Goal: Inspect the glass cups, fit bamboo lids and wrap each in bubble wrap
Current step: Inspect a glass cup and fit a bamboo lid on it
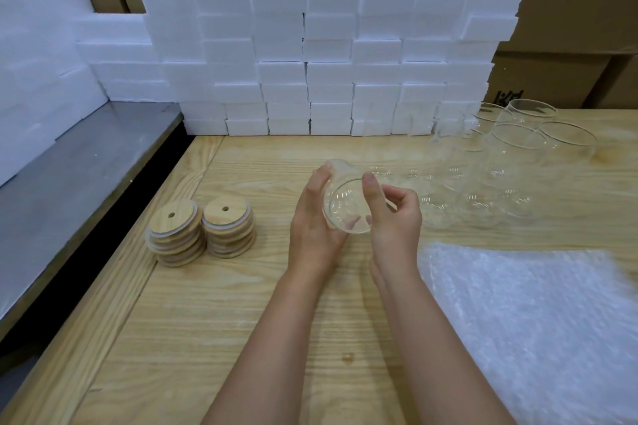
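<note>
Glass cup, clear and cylindrical (342, 201), count one in hand: held tilted above the pale wooden table (241, 321), one round end towards the camera. The left hand (310, 221) cradles it from the left and below, fingers wrapped round the wall. The right hand (397, 217) presses its thumb on the upper wall, other fingers curled beside it.

One sheet of translucent white bubble wrap (535, 321) lies flat to the right, apart from the hands.

Round bamboo lids, each top one showing a single hole, stand in two stacks left of the hands: left stack (176, 235) and right stack (228, 228), touching (lids per stack cannot be counted reliably).

Further clear glass cups (511, 162) stand upright in a cluster at far right; number not readable through the glass.

White foam blocks (328, 45) form a wall along the table's back edge, seven columns wide.

Brown cardboard cartons (569, 17) behind carry black Chinese characters, cut off and not legible.
</note>
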{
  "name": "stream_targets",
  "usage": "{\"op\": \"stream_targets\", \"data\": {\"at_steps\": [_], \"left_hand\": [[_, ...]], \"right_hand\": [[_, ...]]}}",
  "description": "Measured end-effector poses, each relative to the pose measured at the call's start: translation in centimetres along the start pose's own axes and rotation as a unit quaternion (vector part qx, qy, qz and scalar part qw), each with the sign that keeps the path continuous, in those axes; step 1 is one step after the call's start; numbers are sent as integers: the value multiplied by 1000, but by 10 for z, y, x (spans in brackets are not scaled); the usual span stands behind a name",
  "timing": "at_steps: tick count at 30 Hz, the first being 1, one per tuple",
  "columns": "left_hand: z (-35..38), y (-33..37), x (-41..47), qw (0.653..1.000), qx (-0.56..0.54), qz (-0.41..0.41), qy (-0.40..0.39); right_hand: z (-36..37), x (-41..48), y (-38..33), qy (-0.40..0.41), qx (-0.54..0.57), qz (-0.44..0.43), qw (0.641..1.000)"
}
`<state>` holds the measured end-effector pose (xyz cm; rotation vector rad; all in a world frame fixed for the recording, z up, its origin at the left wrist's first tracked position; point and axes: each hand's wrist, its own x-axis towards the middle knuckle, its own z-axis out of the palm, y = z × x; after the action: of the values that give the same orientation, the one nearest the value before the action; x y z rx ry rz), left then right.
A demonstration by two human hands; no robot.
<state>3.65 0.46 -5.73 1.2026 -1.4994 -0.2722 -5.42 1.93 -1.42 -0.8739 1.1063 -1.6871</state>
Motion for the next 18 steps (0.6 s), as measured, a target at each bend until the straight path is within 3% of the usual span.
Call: {"op": "stream_targets", "data": {"at_steps": [8,18], "left_hand": [[-4,2,-1,1000,-5,-14,-5],[-5,-1,2,1000,11,8,25]], "right_hand": [[5,-1,13,-27,-128,-70,989],[-7,-9,12,-111,-153,-173,967]]}}
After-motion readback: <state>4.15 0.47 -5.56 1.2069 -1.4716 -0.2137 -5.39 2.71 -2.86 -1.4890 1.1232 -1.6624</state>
